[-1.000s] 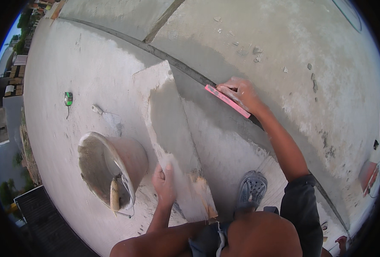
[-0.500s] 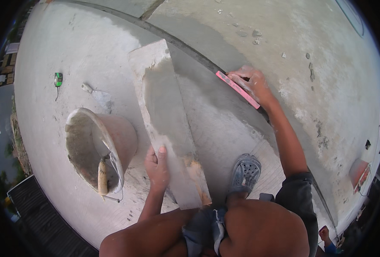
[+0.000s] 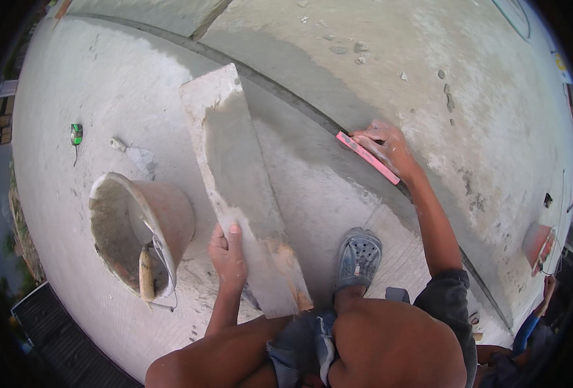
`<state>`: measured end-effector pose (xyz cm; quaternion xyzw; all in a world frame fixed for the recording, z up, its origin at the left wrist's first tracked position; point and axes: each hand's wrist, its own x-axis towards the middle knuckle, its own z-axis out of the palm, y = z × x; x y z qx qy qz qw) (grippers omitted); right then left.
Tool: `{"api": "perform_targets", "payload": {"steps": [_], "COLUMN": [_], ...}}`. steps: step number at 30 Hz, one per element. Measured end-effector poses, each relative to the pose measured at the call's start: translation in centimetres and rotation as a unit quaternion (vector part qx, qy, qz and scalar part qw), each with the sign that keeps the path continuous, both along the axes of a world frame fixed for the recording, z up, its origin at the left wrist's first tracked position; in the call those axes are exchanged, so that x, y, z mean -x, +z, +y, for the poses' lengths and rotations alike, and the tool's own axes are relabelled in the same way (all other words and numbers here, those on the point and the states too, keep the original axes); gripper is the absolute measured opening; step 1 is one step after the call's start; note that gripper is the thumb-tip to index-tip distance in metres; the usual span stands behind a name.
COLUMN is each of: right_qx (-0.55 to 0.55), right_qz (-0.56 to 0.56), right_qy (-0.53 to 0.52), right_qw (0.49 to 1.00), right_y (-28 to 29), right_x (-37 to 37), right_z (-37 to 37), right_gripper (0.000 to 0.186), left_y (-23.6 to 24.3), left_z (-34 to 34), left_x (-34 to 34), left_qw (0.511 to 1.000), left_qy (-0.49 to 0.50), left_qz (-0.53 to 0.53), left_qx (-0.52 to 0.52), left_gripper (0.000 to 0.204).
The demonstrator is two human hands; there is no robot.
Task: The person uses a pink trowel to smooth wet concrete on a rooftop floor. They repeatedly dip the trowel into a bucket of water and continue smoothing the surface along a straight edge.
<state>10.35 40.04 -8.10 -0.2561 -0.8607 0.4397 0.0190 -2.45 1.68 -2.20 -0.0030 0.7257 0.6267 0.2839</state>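
Note:
My left hand (image 3: 229, 260) grips the near part of a long flat board (image 3: 251, 181), thumb on top. Wet grey mortar is smeared over the board's upper face, and bare wood shows at its near end. My right hand (image 3: 390, 150) is closed on a narrow pink float (image 3: 368, 158), a straight bar with grey smears. The float lies along a dark groove (image 3: 280, 81) that runs across the pale concrete. Damp grey patches border the groove on both sides. My fingers hide the float's far side.
A mortar-stained bucket (image 3: 178, 210) on the left has a wooden-handled tool (image 3: 146, 275) in it. Beyond lie a trowel (image 3: 138, 157) and a green tape measure (image 3: 76, 134). My shoe (image 3: 357, 257) stands between board and groove. Another person's arm (image 3: 545, 297) and a reddish bucket (image 3: 537, 247) are at right.
My right hand has slid the pink float along the groove, nearer and to the right. The left hand keeps its hold on the board. More of the other person has come into view.

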Motion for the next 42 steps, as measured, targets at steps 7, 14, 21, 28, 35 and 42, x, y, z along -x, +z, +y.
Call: {"api": "perform_targets", "payload": {"steps": [7, 14, 21, 28, 35, 42], "right_qx": [0.026, 0.124, 0.100, 0.016, 0.010, 0.010], "right_qz": [-0.033, -0.018, 0.042, 0.038, 0.014, -0.023], "right_qy": [-0.023, -0.107, -0.086, -0.035, 0.000, -0.013], "right_qw": [0.999, 0.986, 0.990, 0.999, 1.000, 1.000], "right_y": [1.5, 3.1, 3.4, 0.5, -0.6, 0.8], "right_x": [-6.0, -12.2, -3.0, 2.5, 0.9, -5.3], "right_z": [-0.1, 0.5, 0.5, -0.4, -0.3, -0.6], "right_gripper": [0.027, 0.025, 0.026, 0.025, 0.027, 0.028], "left_y": [-0.2, -0.1, -0.1, 0.8, 0.7, 0.1], "left_z": [0.1, -0.3, 0.3, 0.5, -0.1, -0.3], "left_x": [-0.5, -0.5, -0.3, -0.7, -0.9, -0.7], "left_qw": [1.000, 1.000, 1.000, 1.000, 1.000, 1.000], "left_qy": [-0.005, -0.012, -0.016, -0.002, 0.011, -0.010], "left_qz": [-0.004, 0.010, 0.022, 0.024, 0.017, 0.025], "left_qx": [-0.003, -0.002, 0.010, 0.001, -0.003, 0.002], "left_gripper": [0.041, 0.039, 0.035, 0.036, 0.038, 0.039]}}
